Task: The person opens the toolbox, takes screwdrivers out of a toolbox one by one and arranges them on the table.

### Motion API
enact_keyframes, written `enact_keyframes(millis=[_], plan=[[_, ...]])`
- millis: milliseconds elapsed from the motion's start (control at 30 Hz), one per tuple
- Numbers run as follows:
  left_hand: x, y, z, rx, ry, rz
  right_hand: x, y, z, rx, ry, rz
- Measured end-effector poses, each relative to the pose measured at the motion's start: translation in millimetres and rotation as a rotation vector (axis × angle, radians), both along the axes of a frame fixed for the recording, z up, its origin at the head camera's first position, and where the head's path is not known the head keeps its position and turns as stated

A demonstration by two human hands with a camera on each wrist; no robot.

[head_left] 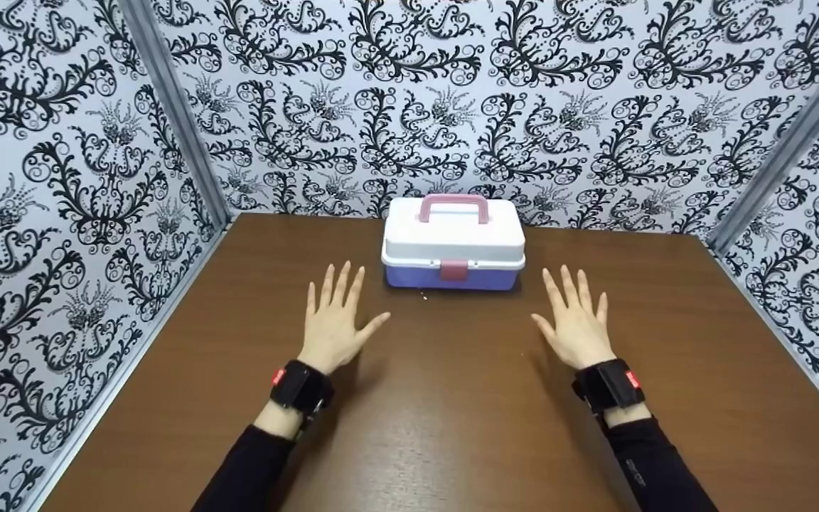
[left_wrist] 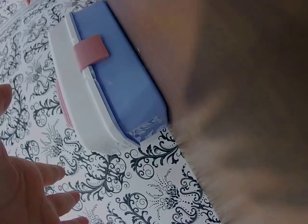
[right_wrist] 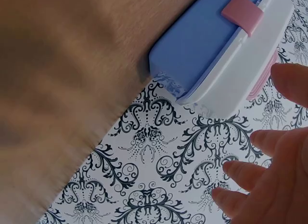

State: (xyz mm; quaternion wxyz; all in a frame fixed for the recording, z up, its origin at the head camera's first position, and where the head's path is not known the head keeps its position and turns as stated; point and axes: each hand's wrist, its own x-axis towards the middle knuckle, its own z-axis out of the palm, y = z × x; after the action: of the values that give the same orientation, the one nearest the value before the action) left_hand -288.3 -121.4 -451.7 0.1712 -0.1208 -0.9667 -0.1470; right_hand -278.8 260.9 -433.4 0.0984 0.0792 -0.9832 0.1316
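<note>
The brown bench (head_left: 452,398) is bordered along its far and side edges by patterned walls (head_left: 424,107), at its far corners by grey posts (head_left: 176,107).

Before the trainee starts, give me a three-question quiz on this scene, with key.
1. True or false: the lid of the case on the brown table is standing open.
2. What colour is the front latch? A) white B) pink C) black
3. Fill in: the fingers of the left hand and right hand are spread, and the hands hold ____.

Key: 1. False, it is closed. 2. B. 3. Nothing.
</note>
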Motion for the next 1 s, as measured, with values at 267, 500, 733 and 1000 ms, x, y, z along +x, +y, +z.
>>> enact_keyframes(millis=[267, 500, 733, 1000], plan=[[-32.8, 1.5, 12.0, -0.006, -0.062, 0.061, -19.5, -7.2, 4.6, 0.018, 0.01, 0.014], [-61.7, 10.6, 24.1, 0.026, -0.095, 0.077, -31.4, -14.6, 5.4, 0.028, -0.003, 0.008], [-94.3, 29.2, 53.0, 0.019, -0.092, 0.076, -41.6, -17.8, 6.2, 0.027, -0.019, -0.002], [-120.6, 55.7, 73.5, 0.127, -0.115, -0.051, -53.4, -24.5, 1.5, -0.073, -0.059, -0.006]])
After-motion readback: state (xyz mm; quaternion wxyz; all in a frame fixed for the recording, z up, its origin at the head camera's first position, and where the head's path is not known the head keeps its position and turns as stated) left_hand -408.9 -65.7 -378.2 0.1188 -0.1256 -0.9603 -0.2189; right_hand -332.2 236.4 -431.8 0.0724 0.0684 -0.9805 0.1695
